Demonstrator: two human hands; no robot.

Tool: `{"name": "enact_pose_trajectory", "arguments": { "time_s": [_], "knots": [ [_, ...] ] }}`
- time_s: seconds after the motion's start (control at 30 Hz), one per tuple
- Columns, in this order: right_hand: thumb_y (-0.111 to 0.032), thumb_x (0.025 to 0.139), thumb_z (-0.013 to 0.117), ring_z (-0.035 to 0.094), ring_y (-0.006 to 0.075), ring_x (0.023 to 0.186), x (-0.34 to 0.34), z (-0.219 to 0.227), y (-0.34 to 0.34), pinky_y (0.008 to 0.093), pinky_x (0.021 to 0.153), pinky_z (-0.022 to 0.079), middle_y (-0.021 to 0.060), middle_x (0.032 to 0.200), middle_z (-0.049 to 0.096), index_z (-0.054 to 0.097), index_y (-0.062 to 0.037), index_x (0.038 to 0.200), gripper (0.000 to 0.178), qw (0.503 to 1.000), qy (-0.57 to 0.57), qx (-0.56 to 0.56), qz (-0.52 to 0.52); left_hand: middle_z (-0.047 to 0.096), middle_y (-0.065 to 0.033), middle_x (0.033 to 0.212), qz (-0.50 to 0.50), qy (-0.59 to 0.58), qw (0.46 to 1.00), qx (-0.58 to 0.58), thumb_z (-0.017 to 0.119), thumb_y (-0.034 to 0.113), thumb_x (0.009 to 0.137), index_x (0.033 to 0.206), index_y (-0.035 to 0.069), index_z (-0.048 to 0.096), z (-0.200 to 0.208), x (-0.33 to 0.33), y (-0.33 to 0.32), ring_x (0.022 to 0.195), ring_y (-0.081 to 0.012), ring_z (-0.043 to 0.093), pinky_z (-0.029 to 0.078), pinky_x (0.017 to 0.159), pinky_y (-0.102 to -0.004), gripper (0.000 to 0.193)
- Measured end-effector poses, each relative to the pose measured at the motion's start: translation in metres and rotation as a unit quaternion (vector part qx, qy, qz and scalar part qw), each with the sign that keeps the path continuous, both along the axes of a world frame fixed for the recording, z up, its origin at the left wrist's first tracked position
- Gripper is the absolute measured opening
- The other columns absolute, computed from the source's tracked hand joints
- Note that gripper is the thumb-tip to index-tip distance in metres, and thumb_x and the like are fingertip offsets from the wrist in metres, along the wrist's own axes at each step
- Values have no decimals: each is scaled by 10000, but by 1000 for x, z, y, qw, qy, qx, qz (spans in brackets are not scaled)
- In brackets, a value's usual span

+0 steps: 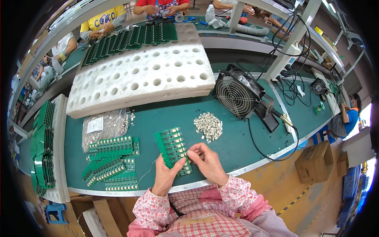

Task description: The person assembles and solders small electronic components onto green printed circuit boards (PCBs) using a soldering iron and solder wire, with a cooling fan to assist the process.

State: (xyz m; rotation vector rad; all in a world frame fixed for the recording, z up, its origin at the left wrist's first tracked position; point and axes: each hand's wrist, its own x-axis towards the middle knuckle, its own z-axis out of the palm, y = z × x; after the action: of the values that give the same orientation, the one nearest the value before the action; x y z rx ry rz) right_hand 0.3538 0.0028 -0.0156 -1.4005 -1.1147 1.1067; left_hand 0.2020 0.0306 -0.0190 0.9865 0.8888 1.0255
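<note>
My left hand (165,175) grips the lower left part of a green circuit board panel (169,142), its thumb lying across the face. The panel carries rows of small parts and stands slightly tilted above the green table mat. Bent over the panel's right edge is my right hand (209,162), thumb and fingertips pinched together; whatever they hold is too small to make out. Beyond that hand lies a heap of small whitish connectors (208,125). Left of my left hand are stacked green circuit board panels (112,148), fitted with rows of pale connectors.
A white foam block (136,75) with holes bears upright green boards. Under its front edge lies a clear bag of small parts (102,128). A black fan (237,94) and a soldering iron holder (268,116) with a cable stand right. Other people work across the bench.
</note>
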Motion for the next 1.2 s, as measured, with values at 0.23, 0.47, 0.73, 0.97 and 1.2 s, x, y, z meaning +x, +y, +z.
{"name": "enact_pose_trajectory", "arguments": {
  "time_s": [0.23,0.47,0.73,0.97,1.2],
  "knots": [
    [-111,753,719,551,230,821,48,-1,13,344,668,476,36,837,570,644,-74,957,220,833,-500,226,-69,642,-87,982,36,-75,994,-66,655,1,850,1123,1,508,-2,-2,4,820,-192,672,565,708,-310,310],
    [-151,765,718,540,214,818,59,-15,31,346,659,445,33,814,564,671,-107,879,132,770,-581,262,-28,642,-71,975,33,-63,996,-60,654,18,856,1108,9,523,0,-4,1,822,-159,657,545,704,-287,284],
    [-32,824,700,581,111,804,24,6,5,226,717,484,49,929,605,680,7,899,87,999,43,28,2,638,-40,1000,36,-52,996,-58,649,33,864,1128,11,539,-2,-4,1,869,-93,605,504,753,-248,287],
    [-125,879,676,568,74,810,-2,1,0,223,729,463,16,887,619,641,5,940,148,970,235,-61,29,639,-40,1001,51,-30,998,-22,648,31,863,1108,6,542,-2,-2,0,860,-91,606,508,742,-251,268],
    [-131,905,641,555,52,782,-12,-6,-2,202,699,450,16,854,627,596,-8,926,133,980,196,-41,7,644,-42,977,64,3,998,5,657,40,859,1094,-4,548,-5,-3,0,834,-85,601,501,726,-245,262]
  ]
}}
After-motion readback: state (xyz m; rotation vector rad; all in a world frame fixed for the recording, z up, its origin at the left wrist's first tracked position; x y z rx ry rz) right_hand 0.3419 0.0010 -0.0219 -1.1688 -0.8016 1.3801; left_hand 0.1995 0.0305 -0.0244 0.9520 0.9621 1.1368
